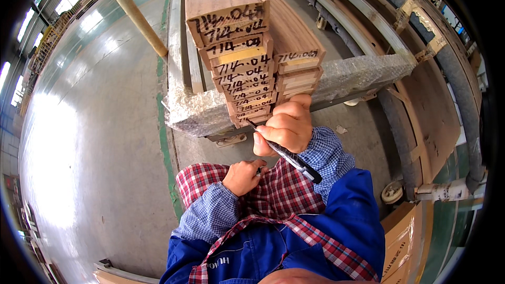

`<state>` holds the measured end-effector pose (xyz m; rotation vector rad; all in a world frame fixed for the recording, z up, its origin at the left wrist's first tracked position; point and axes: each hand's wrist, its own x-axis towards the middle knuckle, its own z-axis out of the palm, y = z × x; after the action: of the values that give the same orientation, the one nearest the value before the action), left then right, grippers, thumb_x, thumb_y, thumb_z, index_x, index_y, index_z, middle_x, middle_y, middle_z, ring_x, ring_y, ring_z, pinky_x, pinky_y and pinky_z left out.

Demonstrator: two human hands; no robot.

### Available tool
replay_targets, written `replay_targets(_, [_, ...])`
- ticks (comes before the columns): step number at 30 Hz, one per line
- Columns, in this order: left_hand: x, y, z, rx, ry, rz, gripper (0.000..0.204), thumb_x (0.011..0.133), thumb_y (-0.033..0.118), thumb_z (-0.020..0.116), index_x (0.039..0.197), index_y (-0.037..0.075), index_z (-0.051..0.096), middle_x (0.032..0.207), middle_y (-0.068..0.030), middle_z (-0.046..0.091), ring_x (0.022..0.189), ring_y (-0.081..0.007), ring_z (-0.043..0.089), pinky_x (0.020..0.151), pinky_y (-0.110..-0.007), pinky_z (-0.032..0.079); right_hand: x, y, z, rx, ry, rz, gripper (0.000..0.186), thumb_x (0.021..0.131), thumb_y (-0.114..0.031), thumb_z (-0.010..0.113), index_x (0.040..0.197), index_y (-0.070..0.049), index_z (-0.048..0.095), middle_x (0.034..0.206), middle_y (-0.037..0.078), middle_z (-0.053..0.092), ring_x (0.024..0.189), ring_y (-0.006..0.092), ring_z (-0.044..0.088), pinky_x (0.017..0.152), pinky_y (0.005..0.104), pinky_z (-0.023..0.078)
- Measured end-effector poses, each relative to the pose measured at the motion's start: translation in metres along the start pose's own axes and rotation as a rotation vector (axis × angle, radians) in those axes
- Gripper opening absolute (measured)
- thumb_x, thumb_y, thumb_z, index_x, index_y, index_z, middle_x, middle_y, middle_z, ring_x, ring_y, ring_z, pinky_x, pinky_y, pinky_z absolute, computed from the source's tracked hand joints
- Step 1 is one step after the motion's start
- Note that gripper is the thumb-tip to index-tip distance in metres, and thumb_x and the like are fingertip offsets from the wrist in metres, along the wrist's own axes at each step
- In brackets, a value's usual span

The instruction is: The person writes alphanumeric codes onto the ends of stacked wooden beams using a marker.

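Grey floor (110, 142) lies around stacked boards (243, 67) whose inked ends could smudge if the right hand (288, 126), pinching a marker (292, 159), brushed them; the left hand (242, 178) curls, contents unclear.

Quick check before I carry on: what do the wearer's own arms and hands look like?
The left hand and right hand are ungloved. The left forearm sleeve and right forearm sleeve are wrinkled cloth in small blue-and-white checks. Above them, plain bright blue upper sleeves show.
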<state>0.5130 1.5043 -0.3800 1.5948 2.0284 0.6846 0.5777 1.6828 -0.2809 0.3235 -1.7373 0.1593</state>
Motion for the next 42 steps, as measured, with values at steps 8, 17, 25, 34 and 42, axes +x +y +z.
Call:
replay_targets(8, [0.0, 0.0, 0.0, -0.001, 0.013, 0.01, 0.02, 0.088, 0.021, 0.061, 0.101, 0.007, 0.066, 0.081, -0.021, 0.067, 0.075, -0.0398, 0.065, 0.067, -0.047, 0.053, 0.0, 0.001, 0.0, 0.001, 0.032, -0.002, 0.02, 0.064, -0.014, 0.068, 0.081, -0.013, 0.058, 0.065, -0.006, 0.053, 0.065, 0.0158, 0.05, 0.069, 0.0348, 0.038])
replay_targets(17, [0.0, 0.003, -0.002, 0.009, 0.002, -0.007, 0.02, 0.088, 0.021, 0.061, 0.1, 0.006, 0.065, 0.08, -0.0201, 0.067, 0.074, -0.0397, 0.065, 0.067, -0.047, 0.053, -0.005, 0.004, -0.011, 0.049, -0.002, 0.013, 0.021, 0.066, -0.015, 0.069, 0.084, -0.014, 0.06, 0.065, -0.007, 0.053, 0.068, 0.0166, 0.051, 0.068, 0.0355, 0.038])
replay_targets(25, [0.002, 0.004, 0.0, 0.007, 0.01, 0.004, 0.017, 0.086, 0.017, 0.061, 0.099, 0.007, 0.066, 0.079, -0.0202, 0.067, 0.074, -0.039, 0.065, 0.067, -0.046, 0.053, -0.005, 0.003, -0.008, 0.009, -0.003, 0.003, 0.022, 0.066, -0.016, 0.072, 0.086, -0.014, 0.061, 0.068, -0.007, 0.054, 0.069, 0.0161, 0.051, 0.068, 0.0344, 0.039])
replay_targets(34, [0.002, 0.001, -0.001, 0.026, -0.018, 0.001, 0.019, 0.086, 0.016, 0.061, 0.103, 0.008, 0.064, 0.08, -0.0208, 0.067, 0.076, -0.0391, 0.066, 0.068, -0.046, 0.053, -0.005, 0.005, -0.008, 0.039, 0.062, 0.024, 0.021, 0.061, -0.012, 0.071, 0.078, -0.013, 0.058, 0.066, -0.006, 0.051, 0.067, 0.0149, 0.052, 0.071, 0.0317, 0.041])
replay_targets(42, [0.002, 0.001, 0.0, 0.002, -0.019, -0.021, 0.021, 0.091, 0.025, 0.06, 0.101, 0.008, 0.067, 0.08, -0.022, 0.066, 0.076, -0.0405, 0.064, 0.069, -0.047, 0.053, -0.009, 0.008, -0.009, 0.03, 0.067, 0.0, 0.022, 0.062, -0.011, 0.071, 0.081, -0.011, 0.059, 0.068, -0.004, 0.052, 0.068, 0.0168, 0.051, 0.07, 0.0329, 0.042])
